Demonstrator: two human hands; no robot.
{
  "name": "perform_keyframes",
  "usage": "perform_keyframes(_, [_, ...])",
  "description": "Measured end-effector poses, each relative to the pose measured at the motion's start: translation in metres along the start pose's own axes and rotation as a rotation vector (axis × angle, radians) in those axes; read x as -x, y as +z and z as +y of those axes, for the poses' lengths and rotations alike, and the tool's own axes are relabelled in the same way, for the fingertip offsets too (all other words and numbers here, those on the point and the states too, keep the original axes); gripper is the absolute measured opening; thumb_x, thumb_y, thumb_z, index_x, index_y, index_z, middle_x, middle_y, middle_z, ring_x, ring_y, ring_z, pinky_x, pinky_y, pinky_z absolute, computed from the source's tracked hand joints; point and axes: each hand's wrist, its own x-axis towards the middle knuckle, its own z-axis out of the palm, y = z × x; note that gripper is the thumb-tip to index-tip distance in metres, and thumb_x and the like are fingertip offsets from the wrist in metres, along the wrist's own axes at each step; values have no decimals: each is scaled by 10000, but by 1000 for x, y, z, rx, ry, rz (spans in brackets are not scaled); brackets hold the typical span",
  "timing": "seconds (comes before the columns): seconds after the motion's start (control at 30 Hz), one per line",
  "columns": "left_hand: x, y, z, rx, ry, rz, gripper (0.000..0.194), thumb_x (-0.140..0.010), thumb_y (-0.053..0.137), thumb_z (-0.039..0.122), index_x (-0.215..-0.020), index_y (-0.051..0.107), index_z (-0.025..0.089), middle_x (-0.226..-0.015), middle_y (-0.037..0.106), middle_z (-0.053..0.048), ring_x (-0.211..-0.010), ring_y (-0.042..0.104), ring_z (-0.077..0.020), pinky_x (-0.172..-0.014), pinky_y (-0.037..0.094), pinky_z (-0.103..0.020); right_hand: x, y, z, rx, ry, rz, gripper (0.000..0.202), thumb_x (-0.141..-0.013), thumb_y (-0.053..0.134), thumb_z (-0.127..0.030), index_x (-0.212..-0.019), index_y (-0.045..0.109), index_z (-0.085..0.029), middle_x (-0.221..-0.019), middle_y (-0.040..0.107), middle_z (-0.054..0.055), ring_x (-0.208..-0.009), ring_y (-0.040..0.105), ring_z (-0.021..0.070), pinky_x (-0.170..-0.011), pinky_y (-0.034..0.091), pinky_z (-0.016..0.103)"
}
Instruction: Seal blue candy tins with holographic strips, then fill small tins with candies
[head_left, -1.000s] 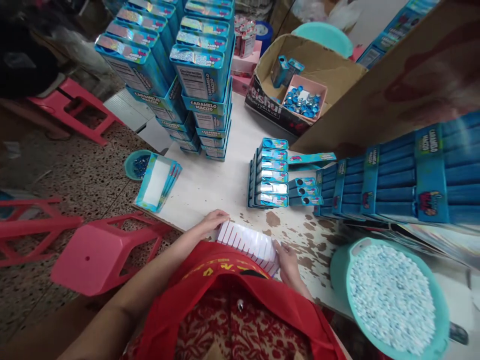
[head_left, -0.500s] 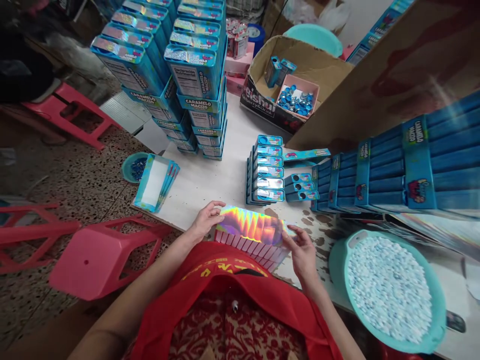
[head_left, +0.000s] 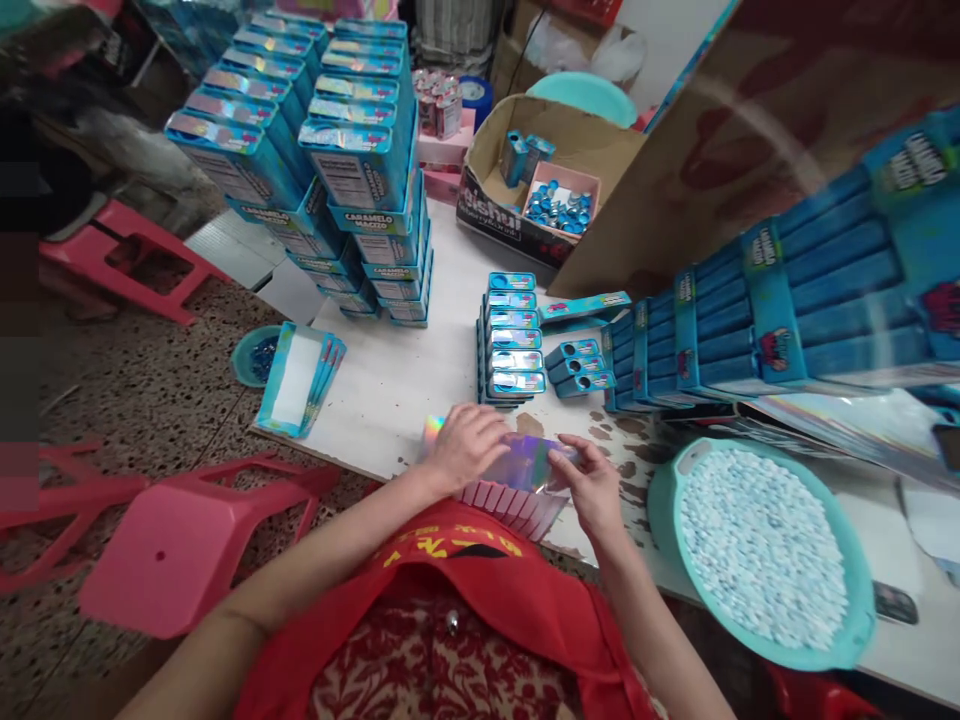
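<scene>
Sheet (head_left: 529, 462): iridescent, mostly purple. Apron (head_left: 487, 582): red, yellow lettering. Shirt (head_left: 454, 670): red-and-beige floral. Worktop (head_left: 390, 400): white, brown blotches. Tub (head_left: 664, 510): mint green. Stool (head_left: 150, 575): solid pink.

An iridescent sheet (head_left: 529, 465) is seen at the lower centre of the frame, stretched lengthwise from left to right and tilted slightly down toward the right. Its surface is glossy; violet and bluish tones are shown across the middle, with a rainbow glint at the left end. Its left part is covered by the left hand (head_left: 469, 445), laid across it with bent fingers; its right end is pinched by the right hand (head_left: 589, 475). Just below it in the frame, a row of narrow pink pieces (head_left: 517, 510) is seen, set side by side and partly hidden along its upper and lower edges.
</scene>
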Motion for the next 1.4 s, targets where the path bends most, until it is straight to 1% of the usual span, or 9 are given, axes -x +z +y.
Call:
perform_keyframes(0.1, [-16, 19, 13, 16, 73, -161, 235, -879, 526, 334, -1054, 625, 213, -1068, 658, -42, -1034, 569, -192, -917, 404, -357, 3, -3, 1, -18, -17, 2, 430, -544, 800, -400, -896, 661, -194, -756, 645, -10, -607, 533, 118, -548, 450, 244])
perform_keyframes(0.43, [-21, 28, -3, 147, -294, -263, 226, -846, 519, 274, -1019, 655, 220, -1033, 677, -27, -944, 612, -187, -800, 442, -269, 0, -4, 18, -178, 110, -85, 603, -589, 770, -484, -1091, 556, -227, -730, 647, -18, -653, 605, 164, -644, 490, 295])
perform_keyframes(0.63, [-14, 20, -5, 259, -379, -227, 185, -842, 501, 312, -832, 652, 206, -760, 666, 13, -710, 600, -145, -640, 410, -229, 19, -16, 46, -84, 119, -385, 642, -554, 785, -523, -1075, 596, -198, -949, 695, 66, -897, 635, 242, -818, 484, 365])
perform_keyframes(0.77, [-6, -7, -6, 107, -283, -99, 171, -855, 483, 287, -828, 638, 220, -861, 676, 6, -783, 589, -145, -705, 405, -235, 41, -16, 80, 27, 224, -487, 544, -489, 820, -482, -899, 664, -159, -866, 714, 60, -816, 637, 244, -780, 488, 383])
perform_keyframes(0.87, [5, -47, -20, 4, -355, 82, 175, -851, 488, 302, -817, 638, 218, -856, 678, -5, -775, 587, -150, -709, 403, -242, 49, -3, 93, 36, 290, -572, 458, -501, 809, -489, -770, 681, -140, -768, 709, 45, -718, 626, 203, -745, 479, 356])
perform_keyframes(0.97, [28, -97, -50, -54, -513, 274, 168, -815, 522, 322, -797, 641, 205, -782, 667, -5, -731, 579, -154, -671, 401, -240, 47, 21, 86, 6, 242, -597, 370, -543, 797, -470, -681, 668, -152, -698, 687, 14, -659, 597, 152, -718, 464, 310])
perform_keyframes(1.1, [87, -148, -95, -127, -716, 483, 183, -765, 560, 356, -772, 639, 191, -702, 632, 3, -673, 558, -155, -630, 392, -237, 36, 59, 61, -122, 286, -651, 402, -519, 829, -416, -806, 672, -183, -710, 682, -12, -604, 582, 122, -627, 452, 264])
perform_keyframes(1.23, [149, -162, -120, -79, -841, 634, 194, -735, 572, 356, -763, 632, 174, -678, 610, -5, -627, 541, -145, -593, 390, -234, 35, 86, 39, -232, 336, -670, 409, -527, 840, -377, -852, 669, -196, -742, 683, -19, -605, 587, 109, -602, 442, 236])
perform_keyframes(1.4, [194, -155, -125, -24, -941, 698, 198, -713, 560, 333, -775, 634, 161, -688, 617, -16, -631, 543, -146, -592, 398, -235, 53, 99, 26, -259, 378, -694, 385, -509, 856, -337, -811, 665, -193, -729, 684, -22, -605, 590, 101, -577, 432, 211])
